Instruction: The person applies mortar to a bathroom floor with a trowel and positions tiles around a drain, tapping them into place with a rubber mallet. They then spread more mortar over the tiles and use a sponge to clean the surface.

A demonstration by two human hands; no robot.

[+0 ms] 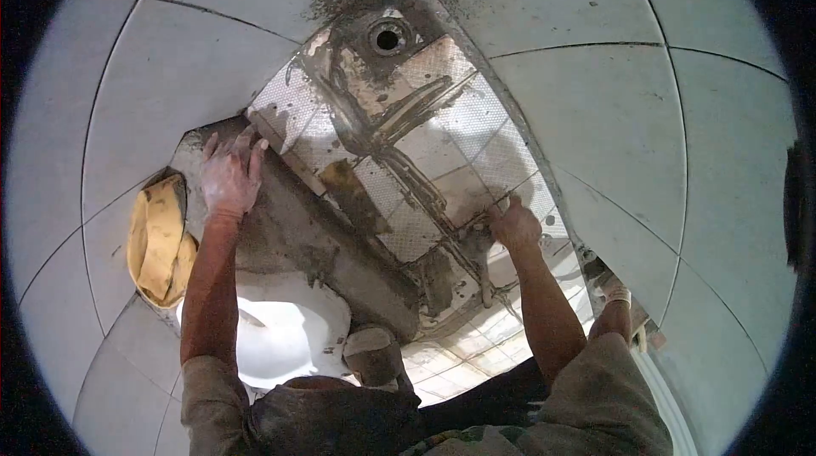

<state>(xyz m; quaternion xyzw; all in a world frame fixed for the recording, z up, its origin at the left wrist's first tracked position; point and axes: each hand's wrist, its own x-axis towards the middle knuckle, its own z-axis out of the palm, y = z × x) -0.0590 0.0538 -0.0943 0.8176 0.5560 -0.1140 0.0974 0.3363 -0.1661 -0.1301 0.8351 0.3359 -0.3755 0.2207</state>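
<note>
My left hand lies with fingers spread on the upper end of a grey, mortar-covered ledge. A narrow tile strip runs along the ledge's edge, just right of those fingers. My right hand is down at the patterned floor tiles, its fingers curled close to a dark, wet joint line. Whatever may be between those fingers is hidden. Smeared dark mortar lines cross the tiles between my two hands.
A round drain hole lies at the far end of the floor. Large pale wall tiles close in both sides. A yellow bag-like thing sits left of my left forearm. A white curved fixture stands near my body.
</note>
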